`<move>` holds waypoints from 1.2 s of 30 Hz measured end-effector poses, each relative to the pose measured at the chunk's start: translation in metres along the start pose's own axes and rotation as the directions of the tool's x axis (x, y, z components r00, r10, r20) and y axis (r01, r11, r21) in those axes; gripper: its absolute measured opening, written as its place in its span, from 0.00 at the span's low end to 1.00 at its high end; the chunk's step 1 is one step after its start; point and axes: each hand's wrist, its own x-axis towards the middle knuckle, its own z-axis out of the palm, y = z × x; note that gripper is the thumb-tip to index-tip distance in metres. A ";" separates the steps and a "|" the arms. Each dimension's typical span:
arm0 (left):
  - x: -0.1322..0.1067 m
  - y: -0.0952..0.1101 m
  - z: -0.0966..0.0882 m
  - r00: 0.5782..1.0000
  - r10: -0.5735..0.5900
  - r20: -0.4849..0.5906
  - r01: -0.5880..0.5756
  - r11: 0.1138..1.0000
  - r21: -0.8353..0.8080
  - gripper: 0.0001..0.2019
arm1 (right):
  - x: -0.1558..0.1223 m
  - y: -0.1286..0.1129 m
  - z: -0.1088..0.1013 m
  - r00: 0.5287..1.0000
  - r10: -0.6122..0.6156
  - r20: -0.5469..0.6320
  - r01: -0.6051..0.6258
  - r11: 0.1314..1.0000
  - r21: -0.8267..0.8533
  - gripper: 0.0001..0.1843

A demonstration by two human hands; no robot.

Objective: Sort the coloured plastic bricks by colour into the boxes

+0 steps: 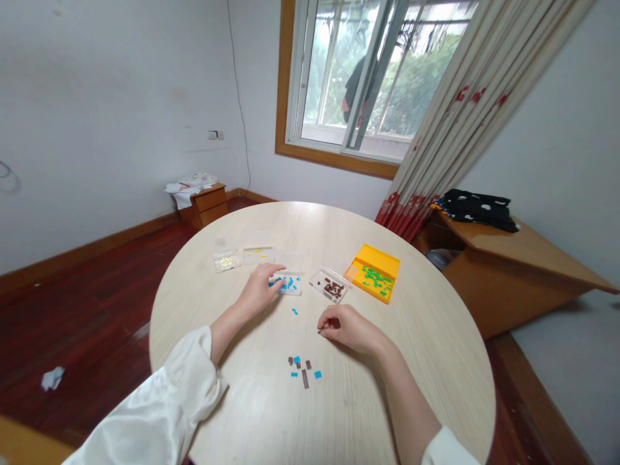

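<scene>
My left hand (260,286) rests on the round table (436,361), its fingers curled at the edge of a clear tray of blue pieces (289,283). My right hand (349,326) is closed in a pinch on a small dark brown piece (323,328). One loose blue piece (294,311) lies between my hands. A small cluster of blue and brown pieces (303,369) lies closer to me. A clear tray of brown pieces (329,285) sits just beyond my right hand.
A yellow box with green pieces (374,272) stands to the right of the trays. Two clear trays with yellow pieces (242,257) sit to the left. A wooden desk with dark cloth (513,252) stands at the right. A window (368,71) and a curtain (465,110) are behind.
</scene>
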 end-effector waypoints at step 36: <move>-0.009 0.026 -0.006 0.830 0.104 0.548 -0.101 0.994 -0.037 0.09 | 0.025 0.021 -0.003 0.583 -0.107 -0.805 0.063 0.994 -0.087 0.07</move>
